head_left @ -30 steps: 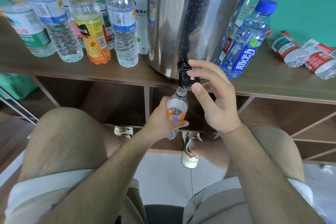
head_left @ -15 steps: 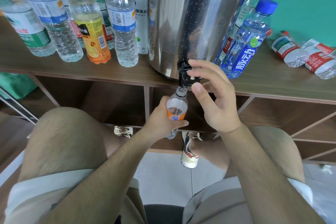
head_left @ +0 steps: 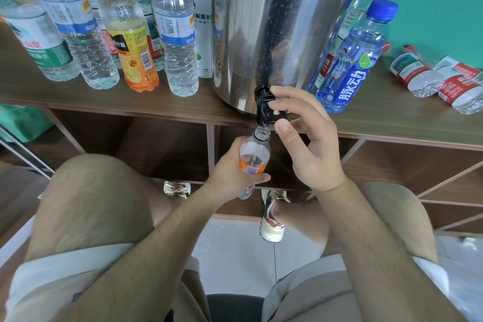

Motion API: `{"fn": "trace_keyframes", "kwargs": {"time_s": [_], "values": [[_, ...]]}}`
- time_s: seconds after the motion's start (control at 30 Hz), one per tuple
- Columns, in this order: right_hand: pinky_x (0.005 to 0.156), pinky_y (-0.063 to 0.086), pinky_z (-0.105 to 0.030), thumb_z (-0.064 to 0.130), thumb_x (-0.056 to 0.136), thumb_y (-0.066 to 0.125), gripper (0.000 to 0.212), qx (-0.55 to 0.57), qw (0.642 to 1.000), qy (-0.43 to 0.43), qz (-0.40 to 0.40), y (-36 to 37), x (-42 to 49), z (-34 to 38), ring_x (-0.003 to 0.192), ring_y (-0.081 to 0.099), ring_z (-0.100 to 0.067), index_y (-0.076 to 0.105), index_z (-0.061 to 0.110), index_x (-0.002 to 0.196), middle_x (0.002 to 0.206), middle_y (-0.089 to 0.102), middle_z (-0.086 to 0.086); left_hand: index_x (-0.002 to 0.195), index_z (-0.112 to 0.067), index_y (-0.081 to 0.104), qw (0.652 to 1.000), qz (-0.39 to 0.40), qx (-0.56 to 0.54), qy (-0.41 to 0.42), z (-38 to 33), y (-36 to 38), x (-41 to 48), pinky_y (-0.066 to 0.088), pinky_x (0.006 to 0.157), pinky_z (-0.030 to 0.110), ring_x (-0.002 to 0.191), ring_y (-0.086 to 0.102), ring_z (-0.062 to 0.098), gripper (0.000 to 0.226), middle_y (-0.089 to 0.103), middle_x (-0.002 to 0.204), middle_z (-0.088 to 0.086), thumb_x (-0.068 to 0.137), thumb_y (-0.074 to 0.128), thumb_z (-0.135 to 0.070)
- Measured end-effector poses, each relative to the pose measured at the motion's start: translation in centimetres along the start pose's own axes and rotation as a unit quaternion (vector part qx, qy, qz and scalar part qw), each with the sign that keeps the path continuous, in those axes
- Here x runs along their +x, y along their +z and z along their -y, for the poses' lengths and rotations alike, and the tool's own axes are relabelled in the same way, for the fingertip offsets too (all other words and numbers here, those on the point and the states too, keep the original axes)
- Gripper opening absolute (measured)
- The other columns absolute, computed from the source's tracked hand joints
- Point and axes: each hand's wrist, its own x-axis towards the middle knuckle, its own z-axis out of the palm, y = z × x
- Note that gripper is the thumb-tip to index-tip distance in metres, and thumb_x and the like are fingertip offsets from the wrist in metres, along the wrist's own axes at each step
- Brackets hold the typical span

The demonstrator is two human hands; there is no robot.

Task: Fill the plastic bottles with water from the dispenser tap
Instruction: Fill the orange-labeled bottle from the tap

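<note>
Nothing has moved: my left hand (head_left: 230, 172) grips the bottle (head_left: 254, 153) under the tap (head_left: 265, 108), my right hand (head_left: 313, 149) pinches the tap; filling likely continues.

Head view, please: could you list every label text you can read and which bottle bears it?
"脉动": blue-capped bottle.
"解质水", "ERGY": white bottle.
"山泉", "净水": green-labelled bottle.
"汁源", "C": orange bottle.
Held bottle, lying bottles, fine print: too small or blurred.
Tap: no text.
</note>
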Motion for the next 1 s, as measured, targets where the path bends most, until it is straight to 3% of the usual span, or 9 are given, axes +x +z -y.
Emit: {"fn": "trace_keyframes", "kwargs": {"time_s": [0.13, 0.57, 1.0], "values": [[0.083, 0.059, -0.031, 0.016, 0.106, 0.057, 0.025, -0.001, 1.000, -0.001, -0.002, 0.03, 0.02, 0.04, 0.135, 0.058, -0.025, 0.068, 0.007, 0.127, 0.145, 0.061, -0.007, 0.141, -0.037, 0.036, 1.000, 0.000, 0.000, 0.004, -0.06, -0.04, -0.04, 0.055, 0.101, 0.034, 0.114, 0.062, 0.013, 0.088, 0.055, 0.125, -0.017, 0.075, 0.094, -0.037], [0.083, 0.058, -0.030, 0.016, 0.106, 0.057, 0.024, 0.000, 1.000, 0.000, -0.002, 0.01, 0.01, 0.12, 0.136, 0.058, -0.024, 0.068, 0.009, 0.127, 0.145, 0.061, -0.006, 0.141, -0.036, 0.036, 1.000, 0.002, -0.010, 0.003, -0.02, -0.04, 0.02, 0.053, 0.096, 0.024, 0.114, 0.062, 0.012, 0.088, 0.055, 0.124, -0.017, 0.074, 0.094, -0.037], [0.082, 0.059, -0.030, 0.015, 0.106, 0.057, 0.024, 0.005, 1.000, -0.004, -0.004, 0.03, 0.01, -0.11, 0.135, 0.058, -0.024, 0.068, 0.008, 0.127, 0.145, 0.060, -0.006, 0.138, -0.040, 0.036, 1.000, -0.002, -0.018, -0.003, 0.19, -0.01, 0.07, 0.055, 0.098, 0.029, 0.114, 0.062, 0.012, 0.086, 0.056, 0.124, -0.019, 0.074, 0.094, -0.038]]}}
